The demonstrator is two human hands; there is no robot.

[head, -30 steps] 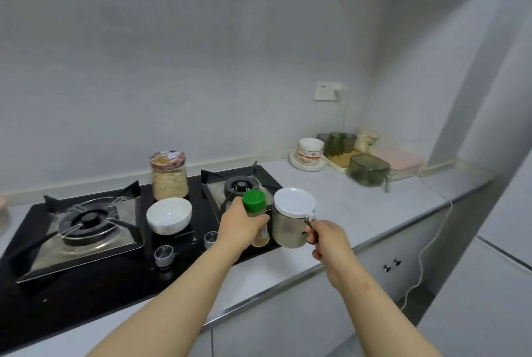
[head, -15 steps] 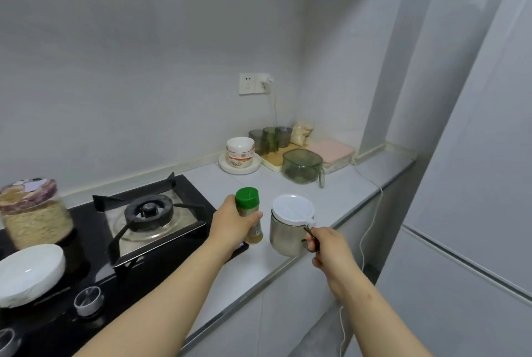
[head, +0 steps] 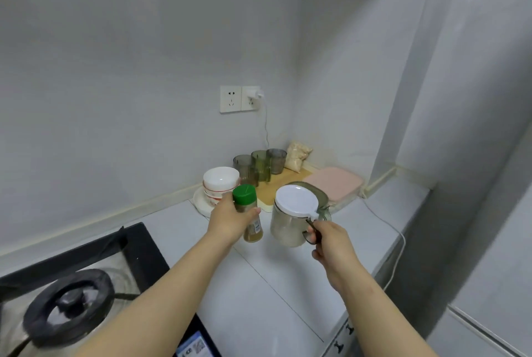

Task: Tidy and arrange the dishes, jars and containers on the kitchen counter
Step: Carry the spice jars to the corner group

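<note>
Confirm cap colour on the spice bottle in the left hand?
Green, on the spice bottle held by the left hand; head view.

Gas stove (head: 69, 305), wall socket (head: 231, 99), white cable (head: 398, 244)

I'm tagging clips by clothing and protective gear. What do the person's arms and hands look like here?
The left hand and right hand are bare: no gloves, rings, watch or bracelet show. No sleeve shows either; the left forearm and right forearm are uncovered down to the picture's lower edge.

The pale counter (head: 288, 284) carries a hob (head: 86, 284), plate (head: 201, 203), wooden board (head: 283, 181) and pink-lidded box (head: 335, 184).
</note>
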